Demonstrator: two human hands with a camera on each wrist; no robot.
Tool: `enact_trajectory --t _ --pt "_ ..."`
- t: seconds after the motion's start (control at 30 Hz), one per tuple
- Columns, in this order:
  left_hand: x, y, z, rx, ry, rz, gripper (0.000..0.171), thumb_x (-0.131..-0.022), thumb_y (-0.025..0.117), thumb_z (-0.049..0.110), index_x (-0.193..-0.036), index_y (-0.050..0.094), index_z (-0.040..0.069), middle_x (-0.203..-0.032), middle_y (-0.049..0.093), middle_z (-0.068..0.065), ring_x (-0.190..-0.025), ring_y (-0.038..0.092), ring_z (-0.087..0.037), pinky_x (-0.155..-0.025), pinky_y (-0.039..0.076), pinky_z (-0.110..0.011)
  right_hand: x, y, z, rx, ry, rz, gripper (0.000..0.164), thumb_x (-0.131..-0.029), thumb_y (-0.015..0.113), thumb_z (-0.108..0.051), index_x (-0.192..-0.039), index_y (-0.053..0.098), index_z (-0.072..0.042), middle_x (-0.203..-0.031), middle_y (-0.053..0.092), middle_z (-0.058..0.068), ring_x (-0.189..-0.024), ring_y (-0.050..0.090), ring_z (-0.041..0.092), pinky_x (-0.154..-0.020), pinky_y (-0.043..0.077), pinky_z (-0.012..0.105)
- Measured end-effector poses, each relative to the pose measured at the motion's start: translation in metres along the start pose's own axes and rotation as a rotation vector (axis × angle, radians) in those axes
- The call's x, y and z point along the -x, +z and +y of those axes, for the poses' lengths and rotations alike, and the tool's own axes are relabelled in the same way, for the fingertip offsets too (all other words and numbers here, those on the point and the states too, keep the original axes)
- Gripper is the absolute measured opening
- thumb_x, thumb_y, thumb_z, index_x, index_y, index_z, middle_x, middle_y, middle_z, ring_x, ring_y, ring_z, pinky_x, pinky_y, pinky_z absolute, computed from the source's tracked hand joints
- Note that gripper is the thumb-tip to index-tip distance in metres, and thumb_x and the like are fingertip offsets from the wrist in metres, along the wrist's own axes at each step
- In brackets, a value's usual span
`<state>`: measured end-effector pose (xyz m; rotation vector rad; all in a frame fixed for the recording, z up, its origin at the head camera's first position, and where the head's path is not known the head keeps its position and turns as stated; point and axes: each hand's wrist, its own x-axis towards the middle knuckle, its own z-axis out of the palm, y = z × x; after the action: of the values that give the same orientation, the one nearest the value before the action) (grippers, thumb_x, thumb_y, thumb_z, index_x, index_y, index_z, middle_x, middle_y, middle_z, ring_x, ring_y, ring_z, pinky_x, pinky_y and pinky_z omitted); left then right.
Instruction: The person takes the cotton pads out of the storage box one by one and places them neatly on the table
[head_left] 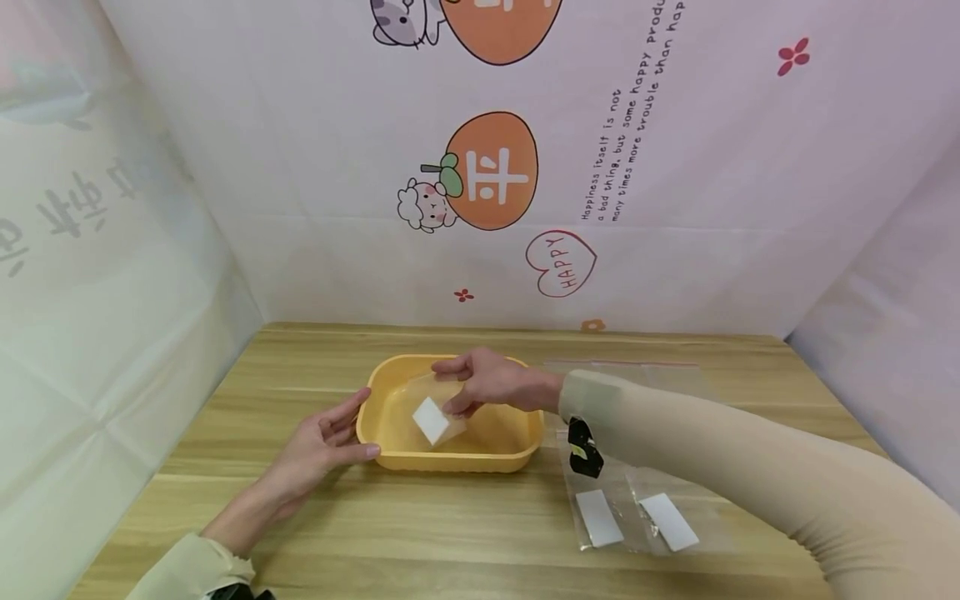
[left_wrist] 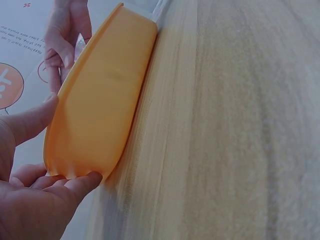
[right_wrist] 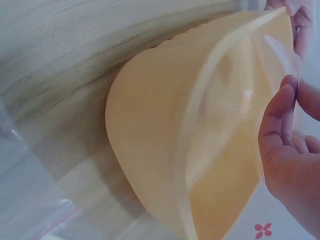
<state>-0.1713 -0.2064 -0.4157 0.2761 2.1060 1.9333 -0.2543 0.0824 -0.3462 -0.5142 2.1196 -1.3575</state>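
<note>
A yellow plastic basin (head_left: pixel 457 461) stands on the wooden table. My left hand (head_left: pixel 311 454) holds its left end, thumb and forefinger spread along the rim; the left wrist view shows other fingers bent against the basin's outer wall (left_wrist: pixel 105 85). Over the basin, my right hand (head_left: pixel 487 382) pinches a clear plastic bag (head_left: pixel 454 429) bearing a white rectangle (head_left: pixel 431 421). In the right wrist view, the right hand's thumb and forefinger meet on the see-through film (right_wrist: pixel 280 52) above the basin's inside. What the bag contains cannot be made out.
Right of the basin, clear bags (head_left: pixel 637 533) lie flat, with two white rectangles (head_left: pixel 598 518) showing; the right forearm passes above them. The wooden tabletop (head_left: pixel 420 533) meets a printed white cloth (head_left: pixel 337 275) at the back, with similar cloth at both sides.
</note>
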Motion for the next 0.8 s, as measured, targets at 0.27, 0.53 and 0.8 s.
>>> enact_trajectory --t 0.27,0.53,0.8 --pt "0.000 0.001 0.000 0.001 0.010 -0.009 0.097 -0.092 0.082 0.008 -0.167 0.021 0.003 -0.171 0.017 -0.021 -0.153 0.026 -0.038 -0.113 0.039 -0.028 0.014 -0.017 -0.009 0.013 -0.022 -0.012 0.070 -0.090 0.078 0.004 -0.154 0.050 0.002 -0.157 0.051 0.015 -0.076 0.070 0.014 -0.076 0.063 0.031" --pt "0.001 0.000 -0.001 -0.005 0.011 -0.008 0.097 -0.092 0.082 0.008 -0.167 0.021 0.003 -0.172 0.017 -0.019 -0.154 0.025 -0.037 -0.113 0.037 -0.027 0.031 -0.029 -0.014 0.033 -0.042 -0.022 0.071 -0.091 0.078 0.001 -0.155 0.049 0.000 -0.138 0.067 0.018 -0.075 0.069 0.015 -0.074 0.062 0.030" --pt "0.001 0.000 0.000 0.009 0.008 -0.022 0.097 -0.093 0.081 0.009 -0.168 0.019 0.004 -0.172 0.015 -0.019 -0.155 0.023 -0.036 -0.113 0.037 -0.025 0.051 -0.037 -0.018 0.010 -0.087 -0.020 0.070 -0.091 0.076 0.003 -0.156 0.050 -0.002 -0.160 0.049 0.012 -0.072 0.068 0.016 -0.075 0.062 0.031"
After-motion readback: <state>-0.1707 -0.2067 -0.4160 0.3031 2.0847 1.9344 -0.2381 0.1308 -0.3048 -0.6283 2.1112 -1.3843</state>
